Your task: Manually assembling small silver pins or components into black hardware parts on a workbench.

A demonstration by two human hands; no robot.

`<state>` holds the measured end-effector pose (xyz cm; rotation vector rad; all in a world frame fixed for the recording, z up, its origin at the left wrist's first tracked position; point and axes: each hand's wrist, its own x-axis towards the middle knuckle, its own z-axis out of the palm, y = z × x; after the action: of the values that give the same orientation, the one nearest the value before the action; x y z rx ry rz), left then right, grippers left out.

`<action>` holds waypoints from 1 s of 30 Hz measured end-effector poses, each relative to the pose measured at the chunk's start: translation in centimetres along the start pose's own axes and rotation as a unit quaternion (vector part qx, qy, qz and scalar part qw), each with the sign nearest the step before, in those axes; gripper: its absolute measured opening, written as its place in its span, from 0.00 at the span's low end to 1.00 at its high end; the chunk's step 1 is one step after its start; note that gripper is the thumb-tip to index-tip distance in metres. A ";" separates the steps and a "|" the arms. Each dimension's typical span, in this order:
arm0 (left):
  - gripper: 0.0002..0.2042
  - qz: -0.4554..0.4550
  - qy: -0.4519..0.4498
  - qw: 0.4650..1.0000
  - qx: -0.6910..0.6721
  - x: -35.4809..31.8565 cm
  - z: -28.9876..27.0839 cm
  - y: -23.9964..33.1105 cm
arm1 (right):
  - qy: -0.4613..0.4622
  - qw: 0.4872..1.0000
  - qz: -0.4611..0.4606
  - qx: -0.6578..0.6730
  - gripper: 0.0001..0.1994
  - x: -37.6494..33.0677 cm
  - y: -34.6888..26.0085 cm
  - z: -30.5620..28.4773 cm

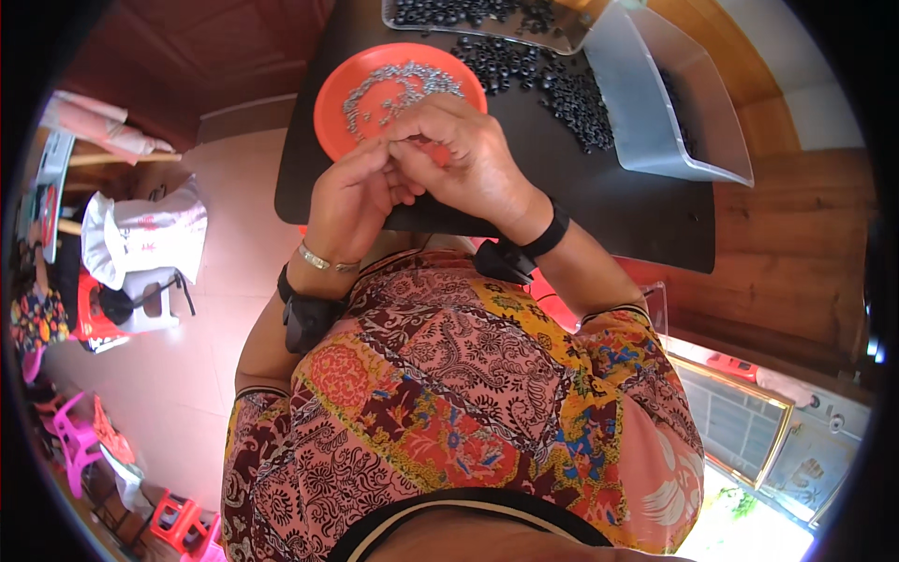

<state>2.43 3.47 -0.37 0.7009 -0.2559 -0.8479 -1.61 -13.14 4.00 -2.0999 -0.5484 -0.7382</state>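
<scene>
My left hand (348,204) and my right hand (473,164) meet at the fingertips over the near rim of a round orange-red plate (334,82). Both are closed in a pinch, and whatever lies between the fingers is hidden or too small to name. Many small silver metal pieces (412,86) are scattered in the plate, just beyond my fingers. Loose small black round parts (576,108) lie in a heap on the dark table (646,220), to the right of the plate.
A translucent plastic bin (655,122) lies on its side at the table's right, black parts inside it. At the far edge a clear tray (487,33) holds more black parts. On the floor at left are a white sack (145,229), pink and red stools (75,445) and another person (39,304).
</scene>
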 end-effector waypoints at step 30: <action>0.13 -0.004 0.020 1.000 0.021 -0.4 -0.2 1.1 | -0.204 0.844 0.178 -0.462 0.07 -1.7 10.1 -12.5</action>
<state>2.91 4.33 0.24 0.7577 -0.2355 -0.8380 -0.64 -29.23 3.35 -3.1837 0.0528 -0.3363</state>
